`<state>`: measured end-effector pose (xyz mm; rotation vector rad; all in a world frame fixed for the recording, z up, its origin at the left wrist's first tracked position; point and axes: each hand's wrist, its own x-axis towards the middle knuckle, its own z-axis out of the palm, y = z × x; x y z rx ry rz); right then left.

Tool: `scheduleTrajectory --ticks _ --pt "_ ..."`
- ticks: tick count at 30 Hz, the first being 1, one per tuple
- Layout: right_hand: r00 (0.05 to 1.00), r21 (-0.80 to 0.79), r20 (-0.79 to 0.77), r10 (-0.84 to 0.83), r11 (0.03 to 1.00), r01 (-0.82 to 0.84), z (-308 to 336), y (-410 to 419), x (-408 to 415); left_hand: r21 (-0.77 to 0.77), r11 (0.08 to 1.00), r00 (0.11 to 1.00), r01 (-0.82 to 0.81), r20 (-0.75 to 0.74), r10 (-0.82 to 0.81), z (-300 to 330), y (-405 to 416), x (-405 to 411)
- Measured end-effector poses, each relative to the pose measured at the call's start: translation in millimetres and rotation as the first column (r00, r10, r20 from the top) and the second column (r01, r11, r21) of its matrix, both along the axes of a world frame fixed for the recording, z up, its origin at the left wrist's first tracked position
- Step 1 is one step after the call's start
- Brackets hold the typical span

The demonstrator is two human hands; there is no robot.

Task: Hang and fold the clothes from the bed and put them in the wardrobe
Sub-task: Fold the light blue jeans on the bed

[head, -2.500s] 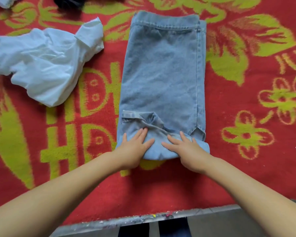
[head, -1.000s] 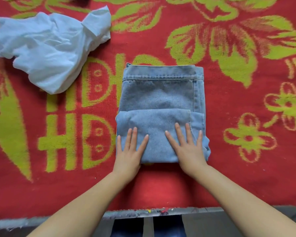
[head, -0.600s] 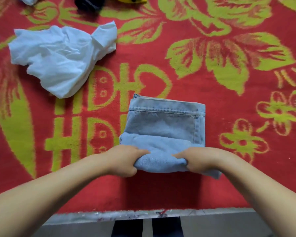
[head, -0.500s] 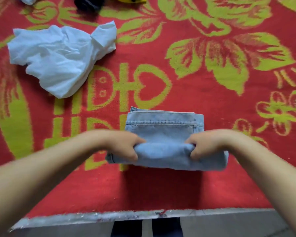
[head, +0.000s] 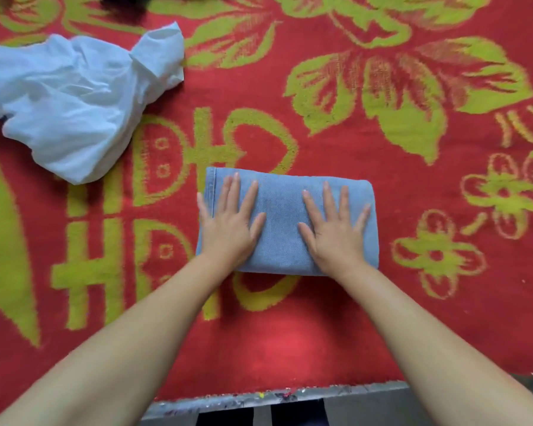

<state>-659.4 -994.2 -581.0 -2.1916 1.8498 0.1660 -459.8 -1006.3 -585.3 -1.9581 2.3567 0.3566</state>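
head view: half a second before, both hands gripped the near edge of the jeans (head: 285, 222) and carried it over; now the last fold was down and the jeans were a short, thick packet on the bed (head: 351, 318). i judged the folding of this piece as nearly finished, with only the carrying to the wardrobe left. the left hand (head: 230, 224) lay flat on the left part of the packet, fingers straight and spread, gripping nothing. the right hand (head: 336, 229) pressed the right part in the same way, palm down, fingers apart. both forearms reached forward from the bed edge. a crumpled white shirt (head: 71, 103) lay beyond the left hand, well apart, not yet folded.
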Motion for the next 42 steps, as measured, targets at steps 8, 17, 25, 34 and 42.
scheduleTrajectory --ticks 8,17,25,34,42 --pt "0.998 0.198 -0.046 -0.039 0.979 0.048 -24.0 -6.8 -7.3 0.264 0.957 0.992 -0.121 0.004 0.124 -15.5 -4.6 5.3" --pt "0.955 0.266 -0.017 0.295 0.923 -0.28 2.0 31.7 -3.3 0.228 0.942 0.956 0.247 0.1 -0.275 -3.3 53.4 2.9" --pt "0.977 0.192 -0.126 0.171 0.971 -0.145 14.9 27.4 12.4 0.191 0.954 0.954 0.233 0.144 -0.262 7.7 35.6 2.6" --pt "0.974 0.195 -0.118 0.192 0.967 -0.167 165.9 -21.5 27.6 0.186 0.976 0.97 0.115 0.188 -0.15 159.5 -8.4 11.9" --pt "0.887 -0.015 -0.112 0.448 0.892 -0.452 291.5 -32.4 83.3 -0.012 0.99 0.953 -0.14 0.27 0.138 290.1 32.2 59.7"
